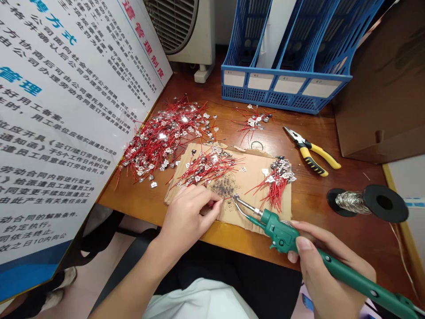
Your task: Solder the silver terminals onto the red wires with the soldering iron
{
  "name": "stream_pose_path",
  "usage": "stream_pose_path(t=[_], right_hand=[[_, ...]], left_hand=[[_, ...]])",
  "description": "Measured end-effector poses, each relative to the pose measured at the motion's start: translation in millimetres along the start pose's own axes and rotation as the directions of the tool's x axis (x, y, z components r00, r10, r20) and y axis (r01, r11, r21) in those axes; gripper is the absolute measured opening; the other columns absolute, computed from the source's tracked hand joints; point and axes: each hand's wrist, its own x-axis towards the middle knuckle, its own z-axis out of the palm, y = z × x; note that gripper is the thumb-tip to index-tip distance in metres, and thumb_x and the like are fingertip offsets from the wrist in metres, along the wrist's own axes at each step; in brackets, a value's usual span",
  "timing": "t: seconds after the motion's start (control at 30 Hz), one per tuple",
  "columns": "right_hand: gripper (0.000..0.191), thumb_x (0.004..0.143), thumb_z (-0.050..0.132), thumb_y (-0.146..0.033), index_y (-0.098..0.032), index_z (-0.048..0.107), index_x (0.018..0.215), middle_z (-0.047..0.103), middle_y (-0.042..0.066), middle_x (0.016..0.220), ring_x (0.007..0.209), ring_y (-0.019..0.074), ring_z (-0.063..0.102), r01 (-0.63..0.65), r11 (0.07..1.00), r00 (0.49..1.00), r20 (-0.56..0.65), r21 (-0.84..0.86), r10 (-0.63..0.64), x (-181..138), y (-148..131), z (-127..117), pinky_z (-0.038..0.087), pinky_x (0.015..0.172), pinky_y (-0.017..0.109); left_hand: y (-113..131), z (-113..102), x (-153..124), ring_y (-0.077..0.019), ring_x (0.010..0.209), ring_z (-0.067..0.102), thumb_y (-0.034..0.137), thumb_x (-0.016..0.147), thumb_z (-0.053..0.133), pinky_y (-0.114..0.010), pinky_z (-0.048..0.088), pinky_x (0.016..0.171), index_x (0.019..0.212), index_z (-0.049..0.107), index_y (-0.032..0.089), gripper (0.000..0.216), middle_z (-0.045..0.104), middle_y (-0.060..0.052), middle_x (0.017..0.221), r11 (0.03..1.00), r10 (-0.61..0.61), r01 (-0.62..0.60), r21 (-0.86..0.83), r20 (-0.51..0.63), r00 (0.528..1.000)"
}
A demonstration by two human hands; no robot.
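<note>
My left hand [194,210] pinches a short red wire [227,198] between thumb and forefinger, over the scorched patch of a cardboard sheet [255,166]. At the wire's far end is a small metal piece [235,196]. My right hand [327,261] is wrapped around a green soldering iron [282,232] with a solder feed tube. Its tip meets or nearly meets the metal piece; contact is too small to tell. On the cardboard lie a pile of red wires with metal tabs [212,164] and a bundle of similar wires [279,181] to the right.
A large heap of red wires [162,133] lies at the left, with a smaller group [254,119] at the back. Yellow-handled pliers [312,153] and a solder spool [355,203] are on the right. A blue file rack [282,88] stands behind; a printed board [66,133] borders the left.
</note>
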Motion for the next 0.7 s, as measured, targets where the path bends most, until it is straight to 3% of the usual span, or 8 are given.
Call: stream_pose_path(t=[0.23, 0.33, 0.5, 0.7], right_hand=[[0.014, 0.089, 0.087, -0.034, -0.025, 0.092, 0.1, 0.077, -0.001, 0.071, 0.054, 0.0159, 0.07, 0.071, 0.996, 0.997, 0.005, -0.045, -0.071, -0.4, 0.7, -0.8, 0.057, 0.054, 0.023], [0.02, 0.092, 0.085, -0.032, -0.026, 0.094, 0.109, 0.078, -0.001, 0.074, 0.052, 0.0149, 0.067, 0.095, 0.994, 0.995, 0.021, -0.06, -0.093, 1.8, -0.1, -1.9, 0.056, 0.053, 0.024], [0.017, 0.098, 0.08, -0.035, -0.029, 0.095, 0.1, 0.088, 0.004, 0.09, 0.058, 0.0214, 0.074, 0.196, 0.976, 0.98, 0.065, -0.093, -0.19, 3.1, -2.4, -0.9, 0.062, 0.059, 0.033], [0.018, 0.097, 0.082, -0.028, -0.033, 0.095, 0.108, 0.09, 0.002, 0.094, 0.066, 0.023, 0.079, 0.31, 0.948, 0.949, 0.081, -0.067, -0.305, 0.9, -5.6, -1.0, 0.061, 0.058, 0.033]], left_hand=[[-0.4, -0.5, 0.6, -0.0197, 0.078, 0.069, 0.021, 0.109, 0.071, -0.037, 0.047, 0.077, 0.095, 0.078, 0.022, 0.016, 0.076, 0.001, 0.081, 1.0, 0.002, -0.002, -0.002, -0.001, 1.0], [-0.3, -0.6, 0.5, -0.0198, 0.078, 0.069, 0.02, 0.109, 0.072, -0.036, 0.047, 0.076, 0.095, 0.078, 0.023, 0.015, 0.077, 0.001, 0.081, 1.0, 0.002, -0.002, -0.003, 0.002, 1.0], [0.2, 0.5, -0.5, -0.02, 0.078, 0.07, 0.021, 0.108, 0.072, -0.037, 0.048, 0.077, 0.095, 0.079, 0.024, 0.015, 0.077, 0.001, 0.08, 1.0, -0.016, 0.016, 0.001, -0.002, 1.0], [0.8, 1.4, -0.9, -0.0201, 0.076, 0.069, 0.02, 0.108, 0.072, -0.037, 0.047, 0.076, 0.094, 0.079, 0.023, 0.016, 0.077, 0.0, 0.08, 1.0, -0.018, 0.017, -0.004, -0.006, 1.0]])
